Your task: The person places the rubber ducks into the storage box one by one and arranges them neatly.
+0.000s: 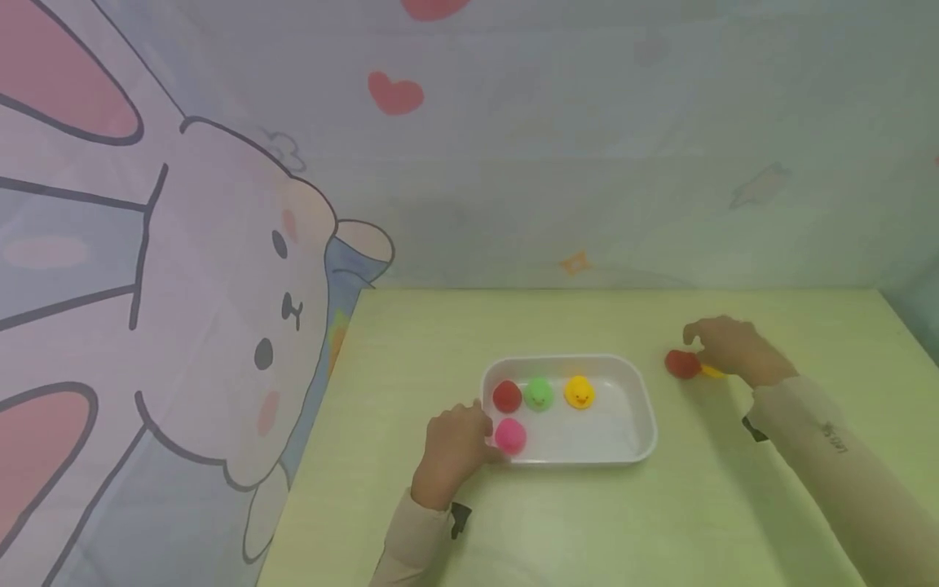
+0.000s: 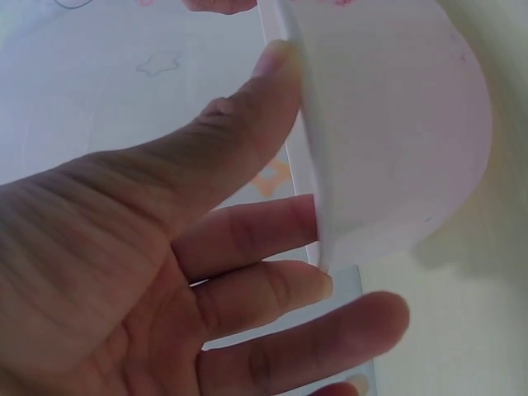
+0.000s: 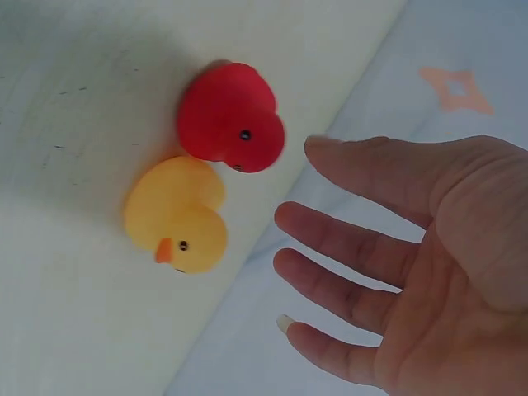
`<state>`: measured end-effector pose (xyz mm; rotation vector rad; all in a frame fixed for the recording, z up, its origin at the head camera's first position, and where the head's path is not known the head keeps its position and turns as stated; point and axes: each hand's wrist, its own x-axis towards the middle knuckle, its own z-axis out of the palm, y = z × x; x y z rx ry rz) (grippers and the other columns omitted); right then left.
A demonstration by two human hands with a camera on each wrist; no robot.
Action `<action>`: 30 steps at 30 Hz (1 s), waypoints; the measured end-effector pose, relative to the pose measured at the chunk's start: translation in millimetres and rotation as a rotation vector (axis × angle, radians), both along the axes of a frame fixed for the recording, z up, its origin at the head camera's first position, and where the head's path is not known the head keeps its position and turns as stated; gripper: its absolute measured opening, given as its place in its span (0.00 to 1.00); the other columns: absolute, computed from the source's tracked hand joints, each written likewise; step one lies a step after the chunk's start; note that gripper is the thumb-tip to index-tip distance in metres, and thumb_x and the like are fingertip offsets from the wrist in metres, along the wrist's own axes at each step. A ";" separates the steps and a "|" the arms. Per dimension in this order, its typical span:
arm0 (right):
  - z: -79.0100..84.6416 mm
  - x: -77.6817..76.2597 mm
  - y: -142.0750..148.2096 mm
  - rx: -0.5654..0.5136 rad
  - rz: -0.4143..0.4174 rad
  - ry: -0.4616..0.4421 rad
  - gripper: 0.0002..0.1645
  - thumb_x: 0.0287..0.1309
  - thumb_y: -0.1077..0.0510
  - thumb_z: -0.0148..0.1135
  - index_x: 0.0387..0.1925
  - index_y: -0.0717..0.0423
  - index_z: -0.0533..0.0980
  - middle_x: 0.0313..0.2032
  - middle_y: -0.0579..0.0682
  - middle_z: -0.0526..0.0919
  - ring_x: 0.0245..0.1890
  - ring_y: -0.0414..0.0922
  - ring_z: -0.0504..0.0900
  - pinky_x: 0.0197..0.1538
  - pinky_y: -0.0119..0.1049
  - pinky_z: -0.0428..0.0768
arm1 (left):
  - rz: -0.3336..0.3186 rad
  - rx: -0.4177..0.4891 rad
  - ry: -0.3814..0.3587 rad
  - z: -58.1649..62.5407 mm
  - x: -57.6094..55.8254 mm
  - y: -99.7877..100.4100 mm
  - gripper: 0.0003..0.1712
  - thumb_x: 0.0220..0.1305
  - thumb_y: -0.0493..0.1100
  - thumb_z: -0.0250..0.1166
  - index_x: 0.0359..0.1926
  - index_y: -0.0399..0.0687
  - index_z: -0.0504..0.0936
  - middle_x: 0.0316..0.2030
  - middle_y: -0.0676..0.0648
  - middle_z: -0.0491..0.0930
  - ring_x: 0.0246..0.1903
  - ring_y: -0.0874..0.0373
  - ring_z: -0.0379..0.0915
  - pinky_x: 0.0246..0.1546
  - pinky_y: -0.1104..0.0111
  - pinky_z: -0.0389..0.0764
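My left hand (image 1: 456, 444) is at the left end of a white tray (image 1: 587, 450). Its thumb and fingers grip the tray's rim, seen closely in the left wrist view. Over the right side of the table, my right hand (image 1: 728, 346) hovers with fingers spread and nothing between them. Beside those fingers a red rubber duck (image 3: 224, 117) and a yellow rubber duck (image 3: 175, 216) lie close together on the table. In the tray are a red toy (image 1: 507, 396), a green duck (image 1: 539, 395), another yellow duck (image 1: 579, 392) and a pink toy (image 1: 510, 436).
The pale yellow-green table (image 1: 411, 342) meets a wall cloth (image 1: 557, 187) along its back edge. A large cartoon rabbit (image 1: 220, 310) is printed on the cloth at left. Black straps (image 1: 460, 518) show at both wrists.
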<state>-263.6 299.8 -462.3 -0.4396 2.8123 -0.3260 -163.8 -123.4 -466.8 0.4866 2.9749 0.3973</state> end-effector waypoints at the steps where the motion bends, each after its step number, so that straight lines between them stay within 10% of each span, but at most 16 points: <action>1: -0.7 -0.7 0.3 0.006 0.000 -0.001 0.15 0.54 0.68 0.65 0.45 0.65 0.78 0.45 0.67 0.82 0.46 0.68 0.80 0.46 0.70 0.72 | 0.003 0.002 0.000 0.5 -0.3 0.6 0.21 0.45 0.50 0.83 0.24 0.47 0.79 0.16 0.53 0.66 0.19 0.59 0.60 0.19 0.67 0.64; 8: -9.8 1.5 0.5 -0.025 -0.011 -0.035 0.19 0.58 0.65 0.68 0.50 0.70 0.77 0.50 0.72 0.79 0.52 0.73 0.75 0.53 0.71 0.70 | 0.012 -0.008 -0.010 1.1 -0.2 1.6 0.21 0.45 0.51 0.83 0.21 0.48 0.77 0.15 0.53 0.63 0.18 0.59 0.58 0.18 0.68 0.62; 22: -20.5 7.8 4.1 -0.047 -0.010 0.002 0.06 0.58 0.62 0.68 0.32 0.59 0.78 0.28 0.50 0.78 0.30 0.52 0.74 0.37 0.55 0.72 | 0.015 0.003 -0.035 0.6 -1.1 0.8 0.20 0.45 0.51 0.83 0.24 0.46 0.81 0.16 0.53 0.64 0.19 0.59 0.59 0.20 0.69 0.62; 30: -11.9 14.7 -7.3 -0.017 -0.023 0.057 0.18 0.60 0.56 0.68 0.19 0.51 0.69 0.21 0.48 0.68 0.29 0.53 0.65 0.36 0.55 0.61 | 0.021 0.025 -0.038 -1.5 -2.2 0.1 0.22 0.45 0.50 0.83 0.21 0.48 0.76 0.15 0.53 0.63 0.19 0.59 0.58 0.20 0.69 0.61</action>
